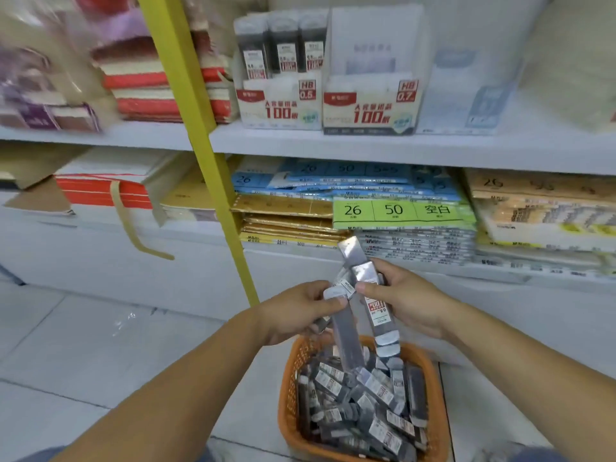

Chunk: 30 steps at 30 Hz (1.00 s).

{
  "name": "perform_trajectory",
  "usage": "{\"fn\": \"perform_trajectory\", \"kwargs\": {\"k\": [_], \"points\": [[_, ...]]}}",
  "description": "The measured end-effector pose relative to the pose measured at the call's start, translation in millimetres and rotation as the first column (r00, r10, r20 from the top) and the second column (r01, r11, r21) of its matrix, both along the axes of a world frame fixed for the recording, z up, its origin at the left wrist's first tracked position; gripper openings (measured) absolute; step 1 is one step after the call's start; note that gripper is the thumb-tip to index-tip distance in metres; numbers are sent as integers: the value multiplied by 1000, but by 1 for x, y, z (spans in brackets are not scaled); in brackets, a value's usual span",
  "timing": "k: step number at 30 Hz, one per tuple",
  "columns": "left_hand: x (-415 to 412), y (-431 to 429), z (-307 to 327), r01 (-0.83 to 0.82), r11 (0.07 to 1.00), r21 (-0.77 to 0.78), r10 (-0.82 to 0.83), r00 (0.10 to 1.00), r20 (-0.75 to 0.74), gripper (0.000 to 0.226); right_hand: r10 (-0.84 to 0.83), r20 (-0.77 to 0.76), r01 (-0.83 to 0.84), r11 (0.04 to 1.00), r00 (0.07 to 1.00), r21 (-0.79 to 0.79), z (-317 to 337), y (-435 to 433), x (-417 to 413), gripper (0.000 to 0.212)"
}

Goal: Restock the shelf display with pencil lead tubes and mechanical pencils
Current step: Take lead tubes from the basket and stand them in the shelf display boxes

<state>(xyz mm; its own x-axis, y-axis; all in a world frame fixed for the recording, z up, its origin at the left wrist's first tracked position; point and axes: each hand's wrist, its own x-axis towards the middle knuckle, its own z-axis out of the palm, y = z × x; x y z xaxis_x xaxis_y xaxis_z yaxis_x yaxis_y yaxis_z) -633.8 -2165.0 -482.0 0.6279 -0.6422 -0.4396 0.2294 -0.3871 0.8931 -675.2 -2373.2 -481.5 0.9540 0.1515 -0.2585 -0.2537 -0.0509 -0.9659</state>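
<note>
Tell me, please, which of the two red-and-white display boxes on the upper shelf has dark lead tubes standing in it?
The left one, marked HB 0.5, holds dark tubes; the HB 0.7 box beside it looks empty.

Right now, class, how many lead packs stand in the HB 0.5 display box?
3: left, middle, right, side by side in the box; more may hide behind.

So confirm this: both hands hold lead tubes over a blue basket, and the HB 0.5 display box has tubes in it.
The basket is orange, not blue, as the head view shows. Otherwise right: left hand and right hand hold lead tubes, and the HB 0.5 display box is stocked.
</note>
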Motion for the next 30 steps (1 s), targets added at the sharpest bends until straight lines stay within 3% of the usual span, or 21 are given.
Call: {"fn": "perform_trajectory", "kwargs": {"k": [6, 9, 12, 14, 19, 24, 30], "points": [[-3, 2, 62, -116, 970, -211, 120, 993, 6, 22, -53, 161, 61, 997, 986, -43, 68, -2, 11, 40], [-4, 1, 71, -219, 942, -255, 245, 967, 75, 24, -104, 191, 102, 995, 976, 20, 78, 3, 13, 47], [-2, -4, 69, -311, 905, -289, 368, 914, 169, 25, -159, 190, 143, 985, 969, 96, 77, 17, 20, 40], [2, -5, 67, -293, 903, -315, 371, 901, 225, 23, -203, 198, 174, 972, 959, 156, 74, 29, 26, 33], [13, 7, 63, -249, 941, -229, 315, 892, 324, 49, -252, 204, 200, 948, 946, 247, 78, 43, 33, 36], [12, 12, 56, -245, 938, -246, 311, 908, 280, 55, -272, 207, 195, 925, 940, 326, 81, 51, 34, 52], [9, 14, 59, -276, 920, -277, 349, 900, 262, 56, -308, 189, 205, 881, 932, 427, 84, 65, 30, 39]]}}
